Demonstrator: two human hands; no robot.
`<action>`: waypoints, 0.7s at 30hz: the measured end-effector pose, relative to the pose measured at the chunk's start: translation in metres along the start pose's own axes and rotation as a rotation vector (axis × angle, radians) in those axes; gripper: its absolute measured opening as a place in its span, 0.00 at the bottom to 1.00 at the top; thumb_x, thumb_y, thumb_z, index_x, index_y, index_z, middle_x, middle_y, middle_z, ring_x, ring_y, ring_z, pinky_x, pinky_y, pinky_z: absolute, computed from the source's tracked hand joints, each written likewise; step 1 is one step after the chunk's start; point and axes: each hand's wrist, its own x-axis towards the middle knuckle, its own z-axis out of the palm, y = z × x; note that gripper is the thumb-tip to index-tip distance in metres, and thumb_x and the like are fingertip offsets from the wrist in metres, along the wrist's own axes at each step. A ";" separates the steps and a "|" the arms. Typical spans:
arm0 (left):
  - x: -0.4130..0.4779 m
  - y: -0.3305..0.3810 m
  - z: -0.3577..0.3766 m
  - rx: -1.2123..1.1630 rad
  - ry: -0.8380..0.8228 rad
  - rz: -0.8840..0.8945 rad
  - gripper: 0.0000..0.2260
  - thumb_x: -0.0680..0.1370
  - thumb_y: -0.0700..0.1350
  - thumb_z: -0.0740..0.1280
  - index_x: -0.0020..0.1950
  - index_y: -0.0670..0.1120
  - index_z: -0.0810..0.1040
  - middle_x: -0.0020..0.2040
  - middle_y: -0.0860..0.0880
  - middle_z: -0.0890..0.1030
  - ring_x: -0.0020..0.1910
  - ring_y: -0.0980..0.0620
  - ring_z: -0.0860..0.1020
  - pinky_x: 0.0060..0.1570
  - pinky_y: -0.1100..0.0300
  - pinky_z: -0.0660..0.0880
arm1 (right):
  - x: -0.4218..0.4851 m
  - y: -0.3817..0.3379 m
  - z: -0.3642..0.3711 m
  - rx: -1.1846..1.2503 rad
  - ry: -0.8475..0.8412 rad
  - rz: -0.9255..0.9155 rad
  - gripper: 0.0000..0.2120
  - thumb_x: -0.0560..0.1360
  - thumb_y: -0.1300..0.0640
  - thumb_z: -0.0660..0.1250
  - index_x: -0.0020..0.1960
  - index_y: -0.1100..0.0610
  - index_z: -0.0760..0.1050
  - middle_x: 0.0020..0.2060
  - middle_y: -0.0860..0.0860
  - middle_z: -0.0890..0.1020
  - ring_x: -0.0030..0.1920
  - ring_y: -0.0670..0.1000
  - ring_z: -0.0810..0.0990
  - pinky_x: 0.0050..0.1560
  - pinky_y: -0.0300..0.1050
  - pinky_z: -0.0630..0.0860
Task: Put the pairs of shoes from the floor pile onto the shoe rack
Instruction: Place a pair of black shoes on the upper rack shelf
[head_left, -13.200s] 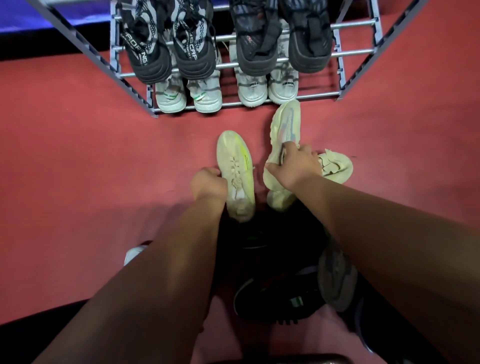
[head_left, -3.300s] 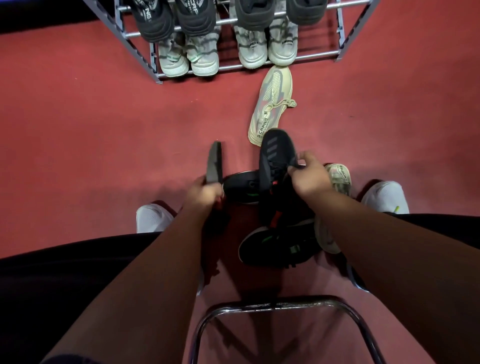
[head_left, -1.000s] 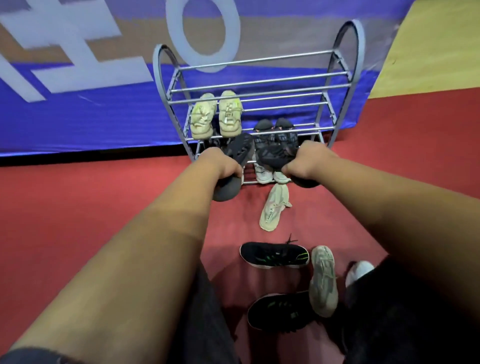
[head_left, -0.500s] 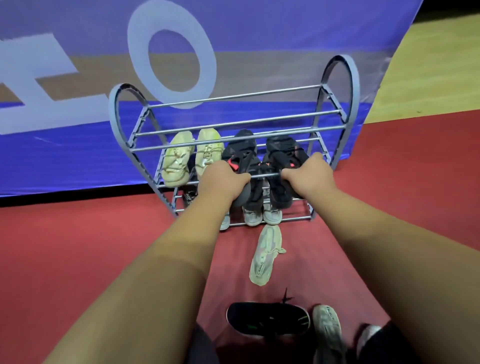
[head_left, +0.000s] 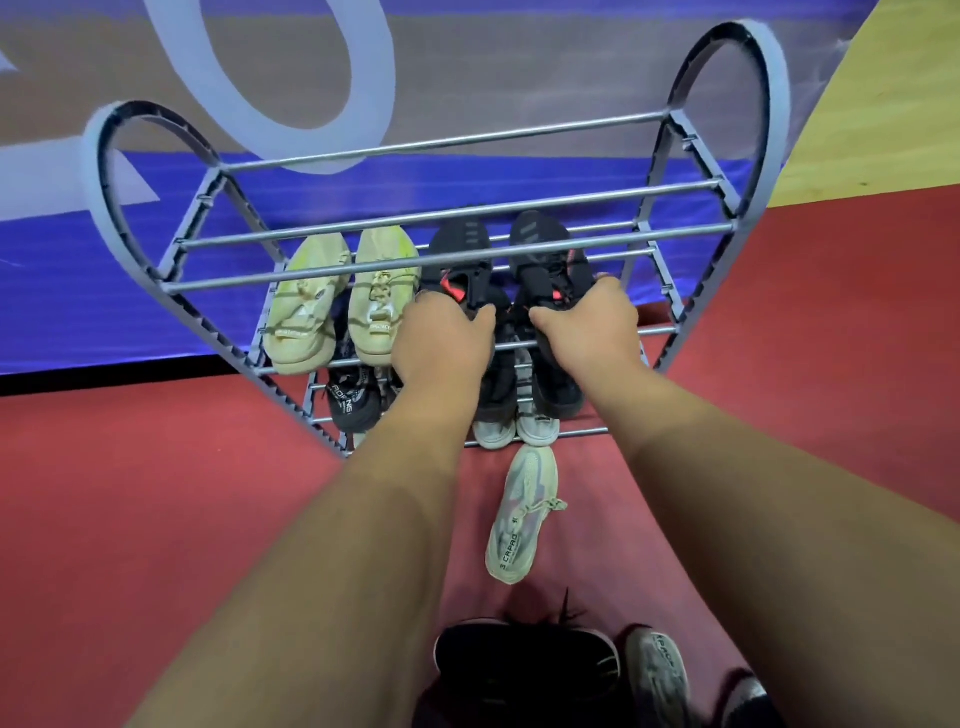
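Black shoes (head_left: 540, 260) rest on the rack (head_left: 467, 137) (heels within curled fingers (head_left: 475, 318)).

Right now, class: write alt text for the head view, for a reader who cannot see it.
The left hand and right hand grip a black pair of shoes on a grey shoe rack, beside a pale yellow pair. One pale shoe lies on the red floor in front.

- shoe rack (head_left: 467, 210): shiny metal rails, ends look like matt grey plastic
- black shoes (head_left: 462, 244): matt knit cloth
- yellow shoes (head_left: 306, 312): soft-looking cloth, dull
- floor (head_left: 156, 493): matt, kinda rough
- banner (head_left: 104, 291): smooth, slight sheen
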 end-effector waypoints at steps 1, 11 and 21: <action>0.000 -0.002 0.002 0.010 0.007 0.003 0.25 0.74 0.67 0.69 0.47 0.44 0.79 0.45 0.45 0.81 0.42 0.42 0.82 0.31 0.57 0.68 | 0.000 0.001 0.002 0.002 -0.003 -0.007 0.34 0.65 0.40 0.78 0.60 0.61 0.74 0.55 0.56 0.81 0.60 0.62 0.79 0.60 0.58 0.79; -0.008 -0.016 0.001 -0.042 -0.175 0.084 0.51 0.68 0.59 0.81 0.79 0.35 0.60 0.73 0.38 0.69 0.71 0.39 0.72 0.69 0.47 0.73 | -0.005 0.017 -0.007 -0.159 -0.208 -0.122 0.55 0.68 0.46 0.78 0.84 0.61 0.53 0.76 0.59 0.65 0.77 0.64 0.63 0.77 0.57 0.65; -0.005 -0.011 0.008 -0.186 -0.078 0.115 0.50 0.73 0.58 0.78 0.82 0.34 0.56 0.76 0.36 0.68 0.73 0.40 0.71 0.67 0.52 0.72 | 0.009 0.021 0.001 0.012 -0.166 -0.193 0.37 0.65 0.45 0.78 0.69 0.57 0.72 0.53 0.51 0.74 0.51 0.51 0.73 0.50 0.44 0.70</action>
